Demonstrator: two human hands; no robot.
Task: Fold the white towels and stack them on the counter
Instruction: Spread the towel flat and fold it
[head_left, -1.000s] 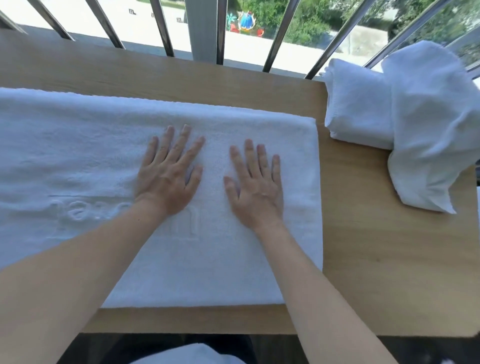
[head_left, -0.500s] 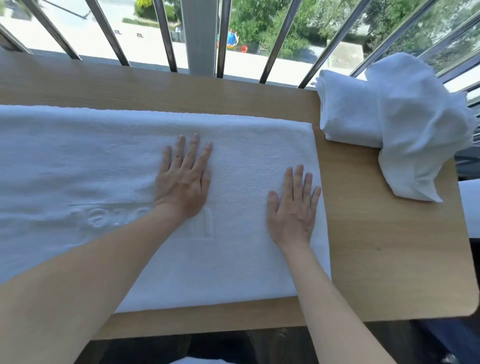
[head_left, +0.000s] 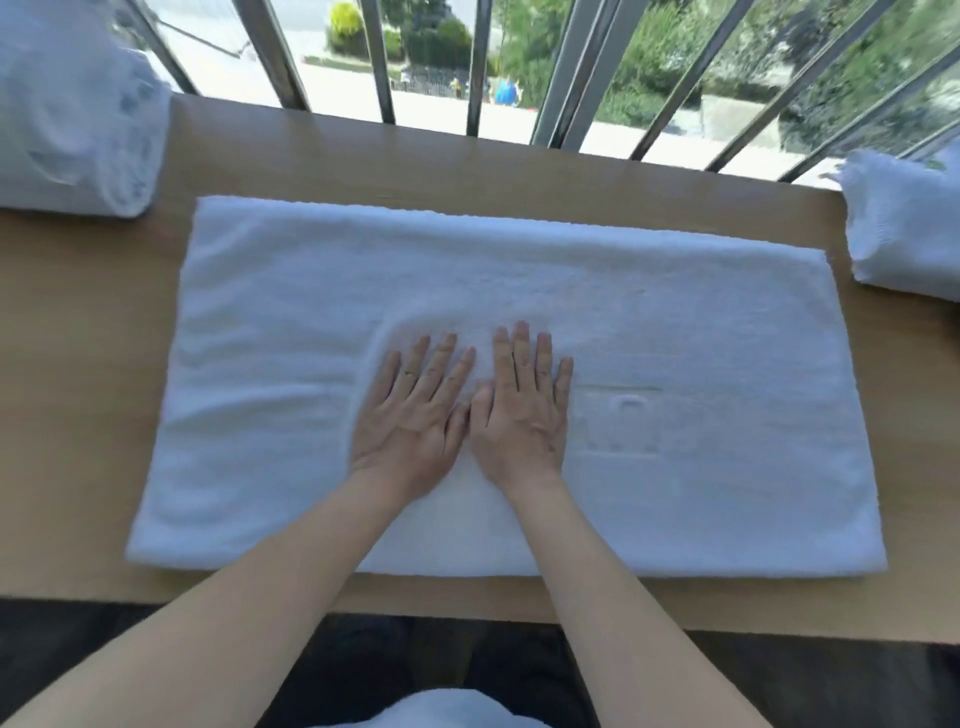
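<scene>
Right hand (head_left: 522, 415) slid against left hand (head_left: 415, 421) on middle towel (head_left: 675, 322) of three.

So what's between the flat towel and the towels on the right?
Just a thin strip of bare counter. The head view shows the flat towel and right towels not touching.

Metal railing bars (head_left: 375, 57) behind; trees (head_left: 644, 73), sunlit pavement (head_left: 431, 111) outside.
</scene>
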